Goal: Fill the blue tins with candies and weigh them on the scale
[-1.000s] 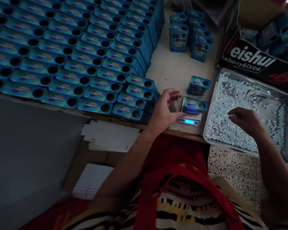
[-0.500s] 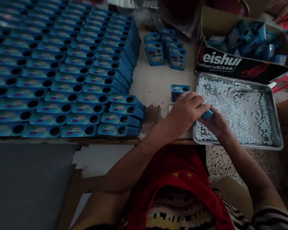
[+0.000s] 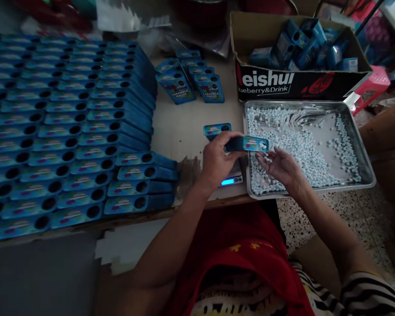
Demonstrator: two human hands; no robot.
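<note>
My left hand [image 3: 220, 157] is closed round a small blue candy box [image 3: 256, 144], tilted so that its holed face shows, with white bits visible in the hole. Just right of that box, over the tray's left part, my right hand [image 3: 281, 167] is open, palm up, fingers loosely spread. A few small pale candies seem to lie by its fingertips. Beneath both hands, a metal tray [image 3: 365, 169] holds many pale blue and white candies [image 3: 296, 149]. A digital scale [image 3: 232, 180] with a lit blue display is partly hidden under my left hand. Another blue box [image 3: 216, 129] stands behind that hand.
Rows of blue boxes [image 3: 95, 127] cover the table's left side. Several more boxes [image 3: 209, 90] stand at the back. A black-printed carton [image 3: 266, 83] with jumbled blue boxes sits behind the tray. The table's front edge [image 3: 230, 200] runs close to my body.
The view has shifted right. My hands have parted: the right has come off the box and turned palm up, while the left holds the box with its holed face showing.
</note>
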